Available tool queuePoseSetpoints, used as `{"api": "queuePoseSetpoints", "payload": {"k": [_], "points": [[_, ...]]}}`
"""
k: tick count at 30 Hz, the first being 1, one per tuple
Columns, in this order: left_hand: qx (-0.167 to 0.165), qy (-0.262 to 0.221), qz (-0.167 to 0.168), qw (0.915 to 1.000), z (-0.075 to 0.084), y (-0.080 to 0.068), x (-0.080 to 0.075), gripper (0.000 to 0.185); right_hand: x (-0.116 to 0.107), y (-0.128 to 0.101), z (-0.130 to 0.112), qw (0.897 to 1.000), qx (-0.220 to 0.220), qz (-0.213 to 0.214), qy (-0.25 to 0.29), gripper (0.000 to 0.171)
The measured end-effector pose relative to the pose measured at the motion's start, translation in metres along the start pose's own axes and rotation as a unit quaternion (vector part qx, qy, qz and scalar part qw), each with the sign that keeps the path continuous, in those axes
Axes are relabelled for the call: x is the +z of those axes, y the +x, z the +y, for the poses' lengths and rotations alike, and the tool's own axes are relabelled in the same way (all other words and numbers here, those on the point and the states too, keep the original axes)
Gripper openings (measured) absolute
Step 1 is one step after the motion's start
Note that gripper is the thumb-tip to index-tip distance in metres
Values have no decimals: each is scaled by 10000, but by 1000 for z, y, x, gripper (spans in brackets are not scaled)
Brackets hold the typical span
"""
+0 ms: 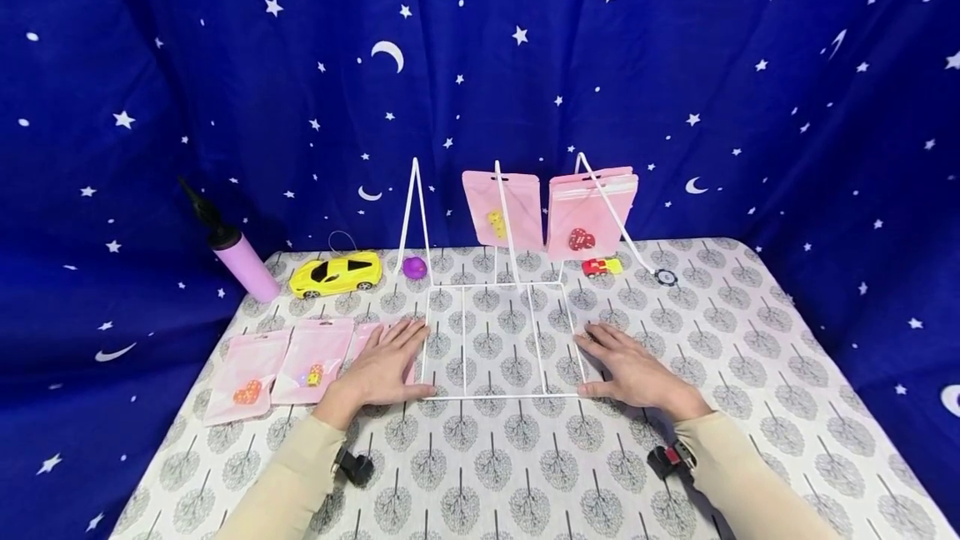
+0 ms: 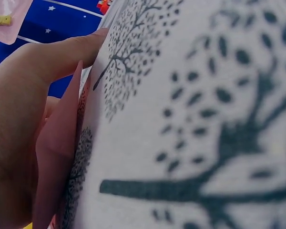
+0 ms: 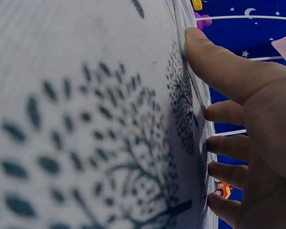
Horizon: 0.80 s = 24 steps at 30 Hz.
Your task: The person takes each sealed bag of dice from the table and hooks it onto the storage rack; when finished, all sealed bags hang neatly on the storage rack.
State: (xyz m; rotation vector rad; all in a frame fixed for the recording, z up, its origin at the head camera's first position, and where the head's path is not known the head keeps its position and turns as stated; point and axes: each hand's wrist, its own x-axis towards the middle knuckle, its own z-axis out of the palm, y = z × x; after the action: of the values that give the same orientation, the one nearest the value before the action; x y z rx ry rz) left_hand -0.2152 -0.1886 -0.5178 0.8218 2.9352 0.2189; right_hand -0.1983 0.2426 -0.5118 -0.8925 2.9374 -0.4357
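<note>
A white wire rack [image 1: 487, 397] stands mid-table, its base flat on the cloth and its prongs rising at the back. One pink pouch [image 1: 522, 205] with a yellow item inside hangs at the middle prong. Pink pouches [image 1: 573, 211], the front one showing a red dotted heart, hang at the right prong. My left hand [image 1: 381, 367] lies palm down, fingers straight, at the base's left side, over a partly hidden pink pouch [image 2: 57, 152]. At the right side my right hand [image 1: 633, 369] rests on the cloth with fingers spread, thumb at the front corner.
Left of my left hand lie two pink pouches, one with an orange heart [image 1: 247, 392], another with a small yellow toy [image 1: 315, 375]. Along the back are a purple pump [image 1: 247, 267], yellow toy car [image 1: 337, 273], purple toy [image 1: 414, 267], red-and-yellow toy car [image 1: 602, 267] and dark round piece [image 1: 666, 277].
</note>
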Motion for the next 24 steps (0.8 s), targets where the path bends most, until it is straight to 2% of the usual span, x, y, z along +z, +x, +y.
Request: {"api": "queuePoseSetpoints", "payload": {"k": [12, 24], "points": [[23, -46, 38, 10000, -1, -1, 2, 106, 2, 0, -1, 9998, 88, -38, -145, 87], [117, -40, 108, 9999, 1, -2, -4, 104, 4, 1, 2, 9997, -16, -15, -259, 86]]}}
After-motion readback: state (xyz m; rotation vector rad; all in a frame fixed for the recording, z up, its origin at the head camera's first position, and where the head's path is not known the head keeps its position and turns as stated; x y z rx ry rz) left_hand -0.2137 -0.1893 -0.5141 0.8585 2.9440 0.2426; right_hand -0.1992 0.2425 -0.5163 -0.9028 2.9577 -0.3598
